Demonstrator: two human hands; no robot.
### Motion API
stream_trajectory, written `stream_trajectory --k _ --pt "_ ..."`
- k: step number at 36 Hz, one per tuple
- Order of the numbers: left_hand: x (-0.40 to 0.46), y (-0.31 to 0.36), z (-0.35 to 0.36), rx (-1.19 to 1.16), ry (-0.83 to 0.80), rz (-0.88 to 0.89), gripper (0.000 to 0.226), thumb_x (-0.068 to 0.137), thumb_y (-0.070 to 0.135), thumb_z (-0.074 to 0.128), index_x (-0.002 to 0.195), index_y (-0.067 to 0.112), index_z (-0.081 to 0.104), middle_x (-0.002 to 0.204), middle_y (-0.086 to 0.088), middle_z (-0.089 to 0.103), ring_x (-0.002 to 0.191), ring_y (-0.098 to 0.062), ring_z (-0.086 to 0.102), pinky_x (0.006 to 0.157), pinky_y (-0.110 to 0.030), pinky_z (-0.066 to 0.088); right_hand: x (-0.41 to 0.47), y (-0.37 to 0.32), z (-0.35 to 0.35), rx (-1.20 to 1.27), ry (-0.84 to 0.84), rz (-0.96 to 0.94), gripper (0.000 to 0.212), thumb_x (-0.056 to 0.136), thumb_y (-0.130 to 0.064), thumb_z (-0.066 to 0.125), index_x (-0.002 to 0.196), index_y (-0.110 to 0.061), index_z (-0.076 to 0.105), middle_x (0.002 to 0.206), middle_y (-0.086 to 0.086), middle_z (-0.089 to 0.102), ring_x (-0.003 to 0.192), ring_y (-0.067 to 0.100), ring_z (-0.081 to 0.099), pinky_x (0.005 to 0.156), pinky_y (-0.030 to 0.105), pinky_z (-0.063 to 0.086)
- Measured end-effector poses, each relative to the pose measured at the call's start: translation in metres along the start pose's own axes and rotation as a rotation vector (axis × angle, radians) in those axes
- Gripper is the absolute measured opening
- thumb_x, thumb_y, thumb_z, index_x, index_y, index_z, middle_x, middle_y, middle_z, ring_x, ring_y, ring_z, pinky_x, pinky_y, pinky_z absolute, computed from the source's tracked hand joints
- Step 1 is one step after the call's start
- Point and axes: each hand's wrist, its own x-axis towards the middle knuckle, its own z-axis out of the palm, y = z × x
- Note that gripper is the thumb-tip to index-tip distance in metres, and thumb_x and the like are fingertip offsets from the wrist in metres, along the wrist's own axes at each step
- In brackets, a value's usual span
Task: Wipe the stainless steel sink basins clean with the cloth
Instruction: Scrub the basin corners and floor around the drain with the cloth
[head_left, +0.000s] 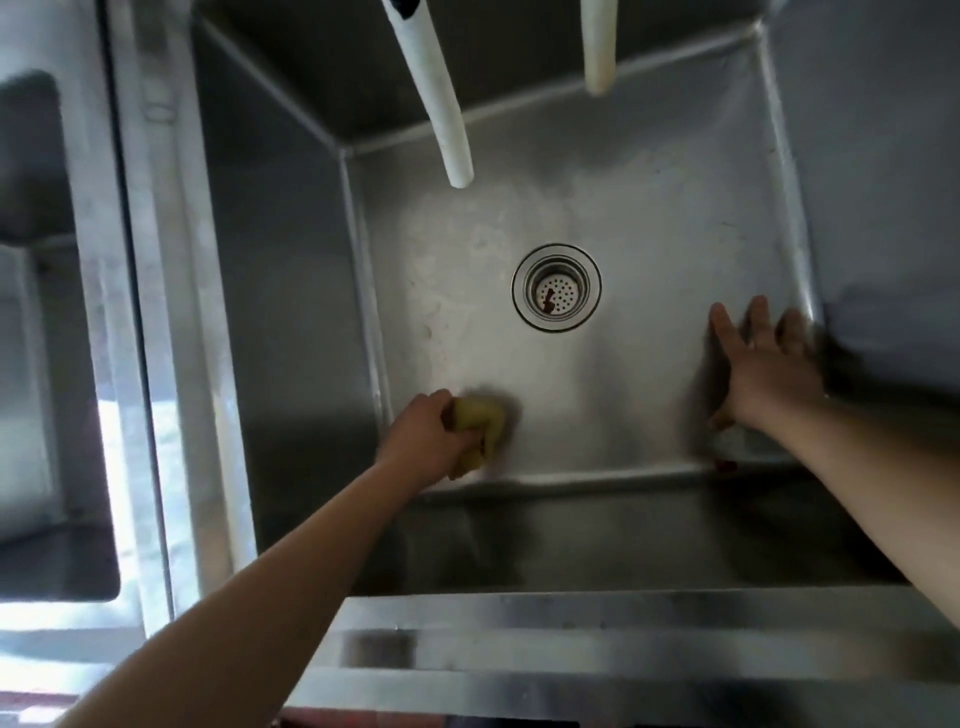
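I look down into a deep stainless steel sink basin (649, 218) with a round strainer drain (556, 287) in the middle of its floor. My left hand (423, 434) is closed around a yellow cloth (483, 423) and presses it onto the basin floor at the near left corner. My right hand (763, 369) lies flat with fingers spread on the floor near the right wall, holding nothing. Whitish smears cover the floor left of the drain.
Two white hoses (441, 98) hang from above over the back of the basin. A second basin (47, 322) lies to the left behind a steel divider (156, 312). The steel front rim (623, 639) runs along the near edge.
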Motion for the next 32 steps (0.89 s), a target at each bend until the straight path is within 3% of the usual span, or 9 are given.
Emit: stream_trajectory --k 7,10,12,15,17,20,26,30,32 --pt "-0.013 -0.011 -0.018 -0.076 0.093 0.168 0.030 0.071 0.025 0.085 0.092 0.009 0.070 0.118 0.010 0.051 0.123 -0.018 0.045 0.107 -0.032 0.038 0.002 -0.009 0.004 -0.164 0.015 0.057 0.118 0.082 -0.033 0.075 0.155 -0.026 -0.017 0.163 0.016 -0.015 0.148 0.048 -0.004 0.118 0.061 0.016" --pt "-0.011 0.006 -0.019 -0.276 0.011 0.120 0.037 0.066 0.027 0.085 0.088 0.004 0.066 0.085 0.001 0.059 0.082 -0.019 0.059 0.080 -0.048 0.056 -0.004 -0.026 0.004 -0.216 0.115 -0.025 0.082 0.092 -0.027 0.054 0.156 -0.016 0.004 0.162 0.016 -0.001 0.150 0.040 0.000 0.117 0.061 0.017" --pt "-0.007 0.016 -0.020 -0.311 -0.019 0.131 0.041 0.067 0.029 0.087 0.077 0.003 0.057 0.069 -0.002 0.052 0.065 -0.016 0.050 0.064 -0.041 0.051 -0.011 -0.047 0.001 -0.102 0.119 -0.224 0.083 0.084 -0.030 0.065 0.153 -0.022 0.019 0.163 0.007 0.008 0.151 0.029 0.004 0.119 0.055 0.016" --pt "-0.006 0.028 -0.022 -0.407 -0.127 0.188 0.043 0.068 0.029 0.089 0.064 0.014 0.049 0.064 -0.002 0.048 0.062 -0.014 0.044 0.061 -0.029 0.039 -0.033 -0.093 -0.008 0.300 -0.160 -0.545 0.096 0.075 -0.018 0.078 0.155 -0.029 0.026 0.162 -0.003 0.022 0.150 0.019 0.022 0.120 0.040 0.025" --pt "-0.006 0.030 -0.027 -0.484 -0.218 0.181 0.041 0.069 0.025 0.089 0.063 0.018 0.049 0.064 -0.002 0.048 0.062 -0.013 0.044 0.061 -0.027 0.039 -0.047 -0.123 -0.011 0.640 -0.454 -0.597 0.079 0.074 -0.004 0.078 0.142 -0.027 0.047 0.144 -0.004 0.050 0.135 0.018 0.045 0.113 0.034 0.035" --pt "-0.007 0.021 -0.032 -0.587 -0.363 0.141 0.028 0.075 0.014 0.085 0.080 0.005 0.058 0.071 -0.003 0.057 0.069 -0.014 0.056 0.068 -0.032 0.051 -0.055 -0.152 -0.012 0.847 -0.694 -0.554 0.040 0.075 0.005 0.071 0.108 -0.018 0.068 0.107 0.001 0.070 0.107 0.021 0.064 0.105 0.041 0.046" --pt "-0.004 -0.027 -0.044 -0.602 -0.414 -0.013 0.015 0.078 0.011 0.080 0.085 0.024 0.075 0.099 -0.002 0.072 0.095 -0.020 0.069 0.087 -0.034 0.058 -0.027 -0.155 0.003 1.166 -1.076 -0.336 0.055 0.072 -0.021 0.075 0.125 -0.017 0.063 0.118 0.011 0.070 0.111 0.025 0.066 0.096 0.044 0.052" --pt "-0.001 -0.046 -0.036 -0.301 -0.443 -0.044 0.029 0.079 0.008 0.069 0.074 0.037 0.073 0.096 0.004 0.071 0.093 -0.018 0.066 0.088 -0.035 0.056 -0.021 -0.175 0.021 0.933 -0.863 -0.206 0.047 0.080 -0.051 0.072 0.109 -0.014 0.070 0.100 0.007 0.074 0.093 0.021 0.068 0.081 0.035 0.057" --pt "0.001 -0.047 -0.032 -0.118 -0.492 -0.039 0.032 0.082 0.010 0.061 0.076 0.039 0.075 0.102 0.004 0.072 0.095 -0.019 0.066 0.089 -0.033 0.055 -0.022 -0.193 0.032 0.792 -0.676 -0.178 0.030 0.089 -0.044 0.067 0.098 -0.016 0.070 0.089 0.002 0.072 0.082 0.017 0.066 0.071 0.030 0.055"
